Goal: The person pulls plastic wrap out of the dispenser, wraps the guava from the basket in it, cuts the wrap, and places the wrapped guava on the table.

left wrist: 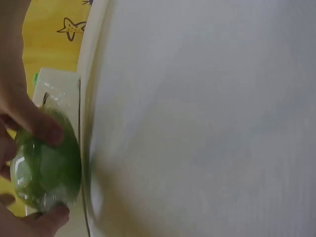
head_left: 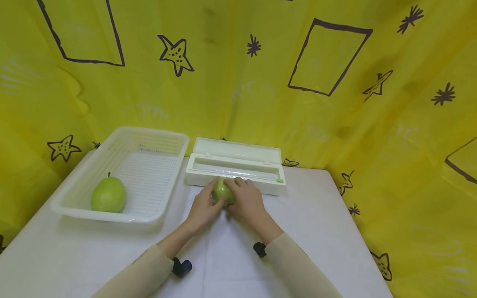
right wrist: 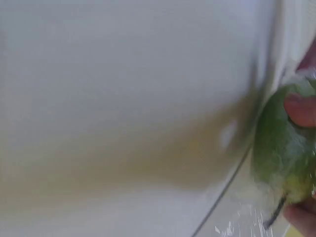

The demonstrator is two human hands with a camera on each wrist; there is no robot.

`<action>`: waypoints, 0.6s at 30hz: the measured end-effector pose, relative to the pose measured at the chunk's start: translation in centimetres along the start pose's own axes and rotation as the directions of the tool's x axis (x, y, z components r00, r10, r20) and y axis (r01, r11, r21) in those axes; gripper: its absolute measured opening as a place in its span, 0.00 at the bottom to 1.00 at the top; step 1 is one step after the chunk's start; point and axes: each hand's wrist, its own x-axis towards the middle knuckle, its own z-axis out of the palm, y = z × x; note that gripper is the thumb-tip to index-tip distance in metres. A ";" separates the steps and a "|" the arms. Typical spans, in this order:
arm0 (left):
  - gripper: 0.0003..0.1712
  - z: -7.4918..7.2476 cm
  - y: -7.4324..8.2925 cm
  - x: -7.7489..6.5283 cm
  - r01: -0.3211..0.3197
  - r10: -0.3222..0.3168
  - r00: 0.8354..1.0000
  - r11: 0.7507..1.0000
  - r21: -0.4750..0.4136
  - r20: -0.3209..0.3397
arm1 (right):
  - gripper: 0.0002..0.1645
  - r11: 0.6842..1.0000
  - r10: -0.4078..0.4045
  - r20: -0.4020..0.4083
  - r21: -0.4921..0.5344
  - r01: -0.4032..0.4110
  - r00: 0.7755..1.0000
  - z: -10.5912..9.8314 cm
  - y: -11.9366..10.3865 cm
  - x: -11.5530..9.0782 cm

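Observation:
Both hands hold a green pear (head_left: 222,191) between them, just in front of a white cling film dispenser (head_left: 232,182). Clear plastic film clings to the pear's skin, glossy and wrinkled in the left wrist view. My left hand (head_left: 203,207) grips the pear from its left side, while my right hand (head_left: 247,201) grips it from the right with curled fingers. In the right wrist view the dark stem (right wrist: 274,211) pokes out at the bottom, with loose film around it. The dispenser's lid (head_left: 238,150) stands up, and a film roll (head_left: 238,170) lies inside.
To the left, a white plastic basket (head_left: 171,182) holds another green pear (head_left: 109,194). A white cloth (head_left: 316,231) covers the table. Behind and to the right hangs a yellow curtain (head_left: 223,82) with dark drawings.

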 end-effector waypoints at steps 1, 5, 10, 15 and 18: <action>0.44 -0.2 -0.1 0.0 -0.036 0.036 0.999 0.999 0.037 0.007 | 0.45 1.000 -0.008 0.011 0.023 0.008 1.000 -0.3 0.2 0.2; 0.53 -1.0 -0.4 0.1 -0.135 0.131 0.991 0.980 0.143 0.035 | 0.45 0.995 -0.011 0.078 0.097 0.003 0.997 -1.3 0.9 0.7; 0.54 -1.3 -0.5 0.6 -0.153 0.142 0.988 0.958 0.242 0.060 | 0.45 0.980 0.034 0.139 0.189 -0.060 0.990 -1.5 1.3 1.1; 0.52 -1.5 -0.8 1.1 -0.131 0.118 0.991 0.954 0.271 0.066 | 0.44 0.940 0.125 0.183 0.292 -0.176 0.975 -1.1 1.6 1.3; 0.53 -1.4 -1.2 1.4 -0.120 0.106 0.992 0.961 0.249 0.068 | 0.42 0.928 0.136 0.207 0.317 -0.198 0.969 -1.1 1.7 1.7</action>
